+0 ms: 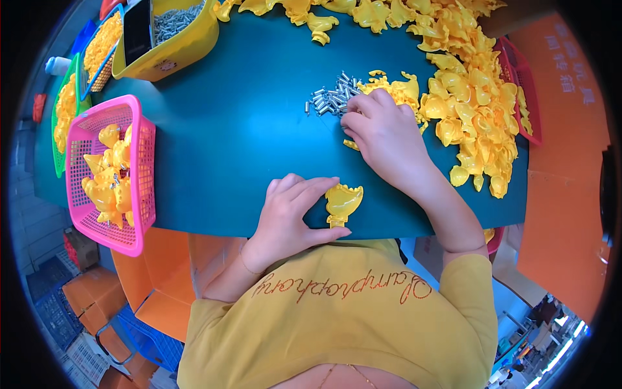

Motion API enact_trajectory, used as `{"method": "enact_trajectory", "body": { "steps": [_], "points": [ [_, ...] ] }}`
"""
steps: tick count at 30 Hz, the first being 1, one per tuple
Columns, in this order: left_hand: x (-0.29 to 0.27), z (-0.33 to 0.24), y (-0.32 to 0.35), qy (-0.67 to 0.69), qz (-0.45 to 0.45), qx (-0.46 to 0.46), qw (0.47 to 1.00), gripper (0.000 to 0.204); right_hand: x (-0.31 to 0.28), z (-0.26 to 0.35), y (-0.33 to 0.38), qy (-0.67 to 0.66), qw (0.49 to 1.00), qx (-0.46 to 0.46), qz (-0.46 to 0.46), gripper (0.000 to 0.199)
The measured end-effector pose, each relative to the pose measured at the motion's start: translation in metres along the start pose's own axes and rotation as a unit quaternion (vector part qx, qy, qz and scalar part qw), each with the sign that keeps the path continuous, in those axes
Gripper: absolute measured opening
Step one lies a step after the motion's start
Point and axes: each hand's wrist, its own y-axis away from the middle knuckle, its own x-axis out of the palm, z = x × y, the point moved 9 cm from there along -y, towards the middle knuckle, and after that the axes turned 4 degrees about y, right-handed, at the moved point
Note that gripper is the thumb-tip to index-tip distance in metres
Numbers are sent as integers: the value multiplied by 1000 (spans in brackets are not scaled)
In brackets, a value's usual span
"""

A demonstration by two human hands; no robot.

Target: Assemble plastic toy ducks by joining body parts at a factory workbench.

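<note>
Near the table's front edge, my left hand [285, 209] holds a yellow plastic shell piece [343, 202] between thumb and forefinger. The piece has a scalloped upper edge and a narrow, stubby lower end. Farther away, my right hand [389, 133] has its fingers drawn together at the side of a small heap of silvery metal pins [334, 96]. Its fingertips are partly hidden, and I cannot make out what is in them. Just beyond that hand lies a little pile of small yellow plastic parts [403, 91].
A large heap of yellow shells [470, 104] spreads over the right and far side of the green table [240, 129]. On the left stand a pink basket [137, 175] of yellow pieces, a yellow bin [194, 48] of metal pieces with a dark phone [138, 31], and a green basket [60, 146].
</note>
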Motion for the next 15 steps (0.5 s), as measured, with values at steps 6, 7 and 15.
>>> {"method": "enact_trajectory", "body": {
  "steps": [6,7,15],
  "points": [
    [0,7,0,36,29,-41,998,87,-11,5,41,-340,940,20,13,18],
    [0,8,-1,38,29,-41,998,87,-2,2,47,-446,893,52,32,20],
    [0,8,-3,50,69,-33,996,95,18,11,55,-463,881,-78,59,18]
  ]
}}
